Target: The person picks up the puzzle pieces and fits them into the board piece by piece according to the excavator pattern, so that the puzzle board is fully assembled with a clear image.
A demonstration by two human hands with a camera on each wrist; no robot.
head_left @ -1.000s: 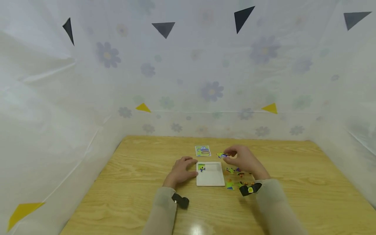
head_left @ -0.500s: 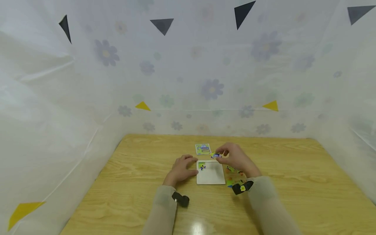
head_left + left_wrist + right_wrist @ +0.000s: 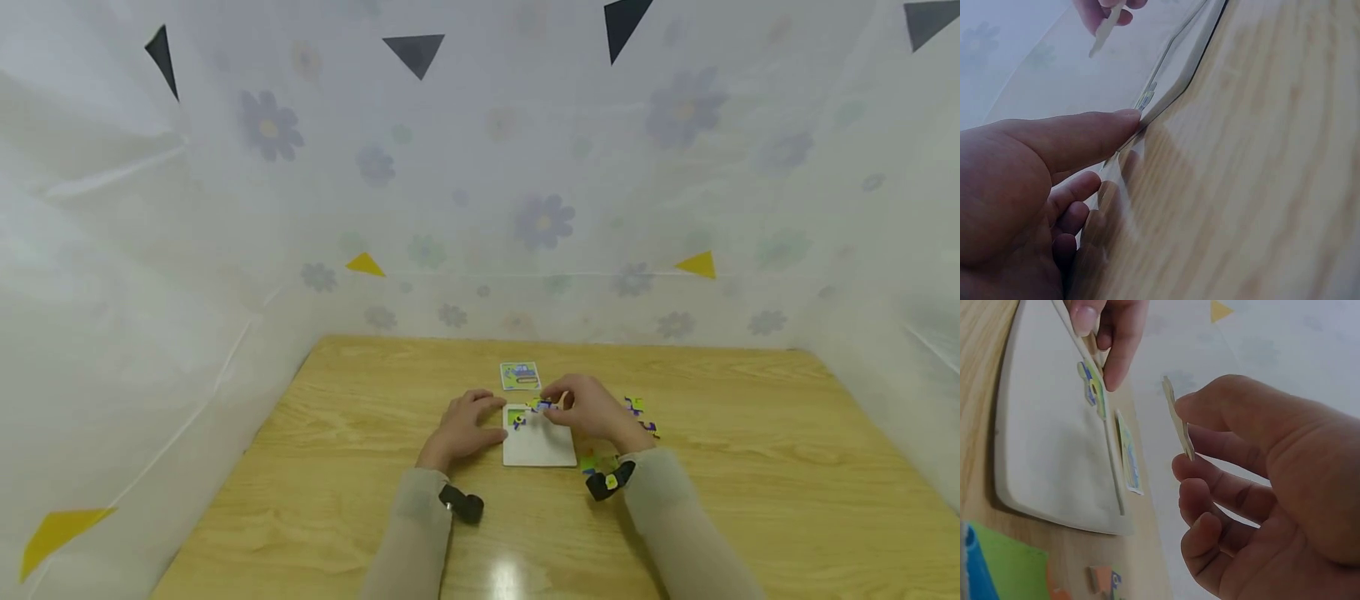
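I am pinching a puzzle piece [image 3: 542,406] between thumb and forefinger of my right hand [image 3: 592,414], holding it just above the far edge of the white puzzle tray [image 3: 542,450], which is lying flat near the middle of the worktop [image 3: 750,467]. I am holding the piece by one edge so that its tabs are staying free to meet the piece already seated [image 3: 517,419] in the tray's far left corner. My left hand [image 3: 461,432] is resting against the tray's left edge, fingers laid loosely and gripping nothing, seemingly to be bracing the tray so it is not sliding.

The reference card [image 3: 520,376] is lying just beyond the tray toward the far edge, face up where I can be glancing at it. Loose pieces [image 3: 640,414] are lying scattered to the right of the tray, near my right wrist.

The head view is showing the whole layout but is leaving the pinch small and blurred. The right wrist view is showing what it cannot: the piece [image 3: 1178,420] is standing edge-on and clear of the tray [image 3: 1047,462], not yet touching it. The left wrist view is showing my thumb [image 3: 1079,140] touching the tray's rim [image 3: 1166,100], a contact that is hard to be sure of from above.
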